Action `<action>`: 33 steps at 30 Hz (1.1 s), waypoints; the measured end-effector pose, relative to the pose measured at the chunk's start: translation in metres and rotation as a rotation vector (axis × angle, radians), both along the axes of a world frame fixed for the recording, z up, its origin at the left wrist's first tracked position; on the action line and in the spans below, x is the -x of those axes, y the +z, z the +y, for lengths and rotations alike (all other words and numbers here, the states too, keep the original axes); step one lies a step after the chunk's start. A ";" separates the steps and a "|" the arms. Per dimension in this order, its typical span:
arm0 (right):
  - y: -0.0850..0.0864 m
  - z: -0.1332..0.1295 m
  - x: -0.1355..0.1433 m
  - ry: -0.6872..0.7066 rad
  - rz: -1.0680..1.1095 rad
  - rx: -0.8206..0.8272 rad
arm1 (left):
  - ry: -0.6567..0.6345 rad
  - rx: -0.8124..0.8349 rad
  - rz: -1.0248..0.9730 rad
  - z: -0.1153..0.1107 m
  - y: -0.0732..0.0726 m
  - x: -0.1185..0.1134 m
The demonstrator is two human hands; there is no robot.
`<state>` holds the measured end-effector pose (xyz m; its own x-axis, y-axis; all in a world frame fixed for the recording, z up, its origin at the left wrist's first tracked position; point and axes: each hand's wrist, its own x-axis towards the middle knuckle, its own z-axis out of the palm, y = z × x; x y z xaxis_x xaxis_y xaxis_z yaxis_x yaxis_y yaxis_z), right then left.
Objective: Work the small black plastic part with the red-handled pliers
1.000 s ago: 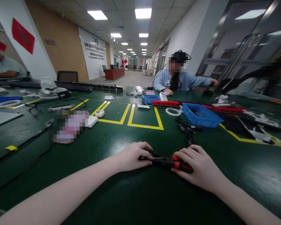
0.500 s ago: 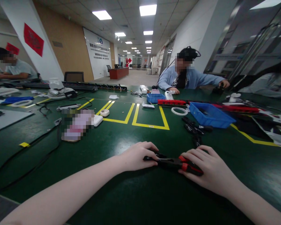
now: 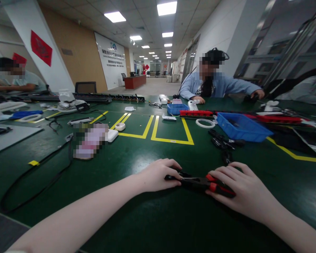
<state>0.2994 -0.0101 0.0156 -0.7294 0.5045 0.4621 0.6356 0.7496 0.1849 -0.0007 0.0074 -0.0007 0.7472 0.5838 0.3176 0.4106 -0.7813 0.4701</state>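
A pair of pliers (image 3: 198,181) with red and black handles lies low over the green table. Around its handles my right hand (image 3: 243,188) is closed, thumb below and fingers on top. My left hand (image 3: 160,175) pinches a small black piece (image 3: 170,177) right at the jaws of the pliers. What this piece is, and whether the jaws bite on it, I cannot make out. Just beyond my right hand lies a heap of black parts (image 3: 219,140), stretching away toward a blue bin.
The blue bin (image 3: 242,131) stands right of centre, near a white ring (image 3: 205,123). A pixelated phone (image 3: 91,140) and a white case (image 3: 112,135) lie left, beside a black strap (image 3: 51,154). Yellow tape (image 3: 172,141) marks the table (image 3: 121,225). A person in blue (image 3: 213,84) sits opposite.
The whole view has shifted a little, with the table and things now slightly farther right. Both hands keep their grip, and the pliers look the same.
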 end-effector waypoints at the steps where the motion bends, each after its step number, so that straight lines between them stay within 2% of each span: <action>1: 0.000 0.000 0.000 0.001 0.005 0.001 | 0.000 -0.001 0.002 0.000 0.000 0.000; 19: -0.008 -0.001 0.000 -0.032 0.012 0.015 | -0.005 0.021 0.002 0.001 0.000 0.000; 33: -0.003 -0.004 0.002 -0.049 0.023 0.038 | -0.007 0.034 0.008 0.002 -0.002 0.001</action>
